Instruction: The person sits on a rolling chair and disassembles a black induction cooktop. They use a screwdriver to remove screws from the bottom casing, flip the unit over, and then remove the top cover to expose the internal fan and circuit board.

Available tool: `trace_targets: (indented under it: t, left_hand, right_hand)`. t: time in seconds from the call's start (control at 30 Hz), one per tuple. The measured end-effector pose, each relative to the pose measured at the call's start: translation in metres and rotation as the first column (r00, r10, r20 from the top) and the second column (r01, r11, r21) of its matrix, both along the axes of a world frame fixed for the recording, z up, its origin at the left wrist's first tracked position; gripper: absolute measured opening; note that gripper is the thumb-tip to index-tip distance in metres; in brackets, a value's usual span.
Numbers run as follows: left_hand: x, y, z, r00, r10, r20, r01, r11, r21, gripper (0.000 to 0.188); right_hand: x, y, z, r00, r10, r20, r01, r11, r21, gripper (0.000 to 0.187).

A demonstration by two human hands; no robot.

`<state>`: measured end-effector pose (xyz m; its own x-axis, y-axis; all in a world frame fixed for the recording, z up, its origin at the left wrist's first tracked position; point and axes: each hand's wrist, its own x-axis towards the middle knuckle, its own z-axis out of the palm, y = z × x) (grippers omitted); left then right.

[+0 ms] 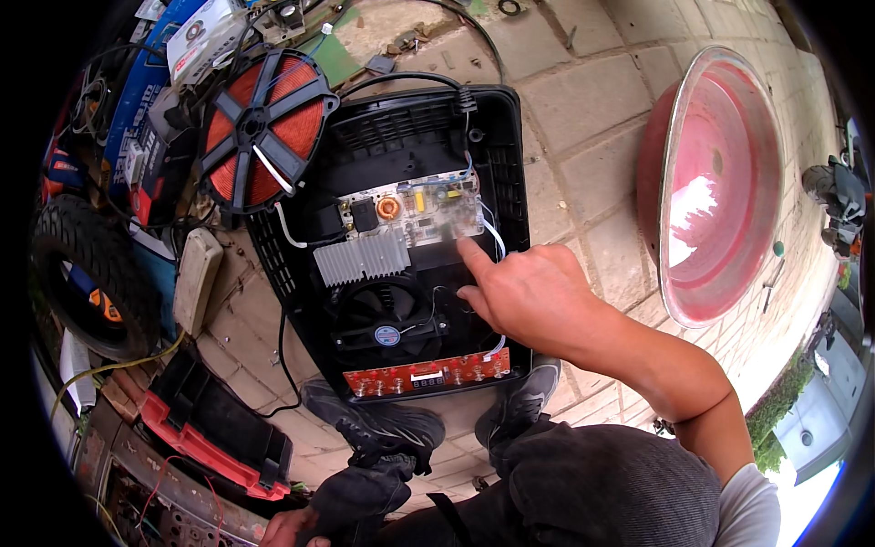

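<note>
An opened induction cooker's black plastic housing (365, 146) lies on the paving before my shoes. My right hand (533, 292) reaches into it from the right, index finger stretched onto or just over the lower right edge of the circuit board (421, 211). The thumb is held apart and nothing shows in the hand. Below the board sit a finned heat sink (365, 260) and a black fan (385, 310). A red control board (428, 374) lines the near edge. The copper coil (264, 128) leans at the housing's far left corner. My left hand (290, 529) shows partly at the lower edge, fingers mostly hidden.
A pink basin (725, 191) stands on the right, with a screwdriver (773, 273) beside it. On the left are a tyre (96, 273), a black and red toolbox (214, 428) and several boxes. A black cord (292, 365) runs along the housing's left side.
</note>
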<state>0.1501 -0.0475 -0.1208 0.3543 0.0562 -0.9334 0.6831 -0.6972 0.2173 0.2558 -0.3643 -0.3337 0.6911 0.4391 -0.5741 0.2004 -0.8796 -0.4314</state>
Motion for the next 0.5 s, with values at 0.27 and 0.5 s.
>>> trace_targets:
  t: [0.27, 0.5]
  left_hand:
    - [-0.003, 0.002, 0.000, 0.999, 0.034, 0.004, -0.034, 0.999, -0.028, 0.035]
    - [0.008, -0.005, 0.000, 0.995, -0.089, 0.036, 0.089, 0.996, 0.009, 0.032]
  right_hand:
    - [0.002, 0.001, -0.001, 1.000, -0.003, -0.024, 0.003, 1.000, 0.006, 0.048]
    - [0.004, 0.003, 0.001, 0.999, 0.037, 0.001, -0.037, 0.998, -0.042, 0.044]
